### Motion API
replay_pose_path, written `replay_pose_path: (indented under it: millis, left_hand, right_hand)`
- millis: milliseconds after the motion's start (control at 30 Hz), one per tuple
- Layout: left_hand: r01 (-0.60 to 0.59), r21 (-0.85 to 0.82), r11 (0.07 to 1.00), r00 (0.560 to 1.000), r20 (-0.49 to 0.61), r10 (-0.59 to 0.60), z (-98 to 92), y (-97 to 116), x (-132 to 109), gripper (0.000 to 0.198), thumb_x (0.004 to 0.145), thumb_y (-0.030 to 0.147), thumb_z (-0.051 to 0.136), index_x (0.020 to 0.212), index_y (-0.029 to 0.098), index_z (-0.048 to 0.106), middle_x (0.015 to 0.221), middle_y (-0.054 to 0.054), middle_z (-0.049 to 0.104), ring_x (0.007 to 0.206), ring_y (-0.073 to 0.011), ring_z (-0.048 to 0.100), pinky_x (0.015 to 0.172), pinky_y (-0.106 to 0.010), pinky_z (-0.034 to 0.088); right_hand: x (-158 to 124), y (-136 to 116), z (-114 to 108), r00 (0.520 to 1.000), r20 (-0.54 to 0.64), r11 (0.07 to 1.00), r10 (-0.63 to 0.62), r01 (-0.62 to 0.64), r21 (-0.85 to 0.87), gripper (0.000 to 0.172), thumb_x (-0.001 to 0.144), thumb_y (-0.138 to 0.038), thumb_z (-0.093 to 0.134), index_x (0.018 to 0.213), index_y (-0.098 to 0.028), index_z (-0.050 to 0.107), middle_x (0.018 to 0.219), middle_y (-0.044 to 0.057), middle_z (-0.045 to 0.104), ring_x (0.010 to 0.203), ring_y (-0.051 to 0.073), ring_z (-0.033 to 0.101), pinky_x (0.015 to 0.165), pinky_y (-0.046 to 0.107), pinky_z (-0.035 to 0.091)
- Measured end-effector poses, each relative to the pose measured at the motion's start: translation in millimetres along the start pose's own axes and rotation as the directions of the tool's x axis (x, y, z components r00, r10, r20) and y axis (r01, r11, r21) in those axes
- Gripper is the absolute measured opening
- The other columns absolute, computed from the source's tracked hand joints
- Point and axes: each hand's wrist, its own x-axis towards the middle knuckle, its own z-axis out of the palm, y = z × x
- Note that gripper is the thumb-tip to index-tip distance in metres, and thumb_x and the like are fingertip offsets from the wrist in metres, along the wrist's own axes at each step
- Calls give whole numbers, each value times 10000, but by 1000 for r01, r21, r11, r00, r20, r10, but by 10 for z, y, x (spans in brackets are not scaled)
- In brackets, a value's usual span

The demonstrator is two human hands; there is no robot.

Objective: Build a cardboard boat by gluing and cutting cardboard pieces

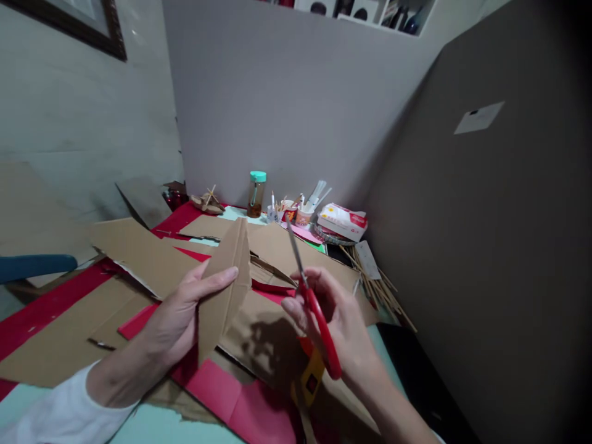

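My left hand (182,308) grips a folded piece of brown cardboard (226,271), thumb on its near face and the other fingers hidden behind it. The piece stands tilted upright, with a crease running along its length. To its right, my right hand (335,311) holds scissors (324,330) with red handles, their blades pointing up and to the left. The blades look closed together and are apart from the cardboard. Beneath my right hand lies a yellow and orange tool (312,376), partly hidden. A red-pink sheet (235,394) lies below the cardboard piece.
Cardboard sheets (143,253) overlap across the table. At the back stand a bottle with a turquoise lid (256,194), paper cups (304,216) with pens and sticks, and a tissue pack (342,222). Thin wooden sticks (383,290) lie right, beside a grey partition (485,246).
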Motion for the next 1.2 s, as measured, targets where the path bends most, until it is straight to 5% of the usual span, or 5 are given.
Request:
replay_pose_path:
  millis: [200, 367, 767, 1033, 1200]
  left_hand:
    - [-173, -124, 977, 983, -80, 164, 19, -39, 19, 310, 671, 62, 819, 965, 139, 756, 877, -57, 813, 713, -183, 746, 664, -250, 642]
    - [-161, -113, 980, 985, 38, 167, -14, -93, 23, 359, 654, 130, 873, 993, 152, 758, 922, -60, 817, 748, -202, 759, 696, -252, 641]
    - [-106, -41, 994, 974, 199, 112, -71, -180, 29, 290, 756, 173, 833, 1035, 200, 760, 931, -46, 816, 831, -202, 767, 762, -241, 617]
    - [-74, -33, 997, 979, 190, 79, -93, -180, 27, 258, 761, 168, 824, 1016, 193, 794, 931, -53, 821, 794, -186, 756, 752, -236, 618]
    - [-63, -11, 998, 975, 214, 64, -101, -187, 37, 282, 784, 199, 807, 1066, 198, 797, 968, -73, 822, 788, -201, 758, 750, -258, 617]
  right_hand:
    - [-111, -75, 70, 974, 222, 983, 51, -9, -184, 379, 871, -455, 658, 1177, -253, 562, 933, 14, 625, 817, 194, 562, 746, 324, 458]
    - [-143, -88, 109, 964, 260, 980, 64, -11, -201, 376, 863, -447, 694, 1185, -278, 596, 1102, 17, 643, 1013, 237, 573, 909, 380, 427]
    - [-152, -82, 122, 954, 289, 983, -77, 120, -137, 550, 879, -350, 750, 1386, -429, 551, 1211, -36, 662, 1014, 193, 582, 920, 325, 427]
    - [-155, -25, 148, 954, 249, 962, -168, 213, -169, 68, 929, -257, 631, 990, -237, 653, 819, -51, 652, 702, 110, 544, 669, 216, 409]
    - [-184, 24, 171, 949, 284, 950, -137, 207, -232, 181, 994, -271, 503, 828, -213, 546, 718, -58, 558, 605, 89, 447, 572, 225, 322]
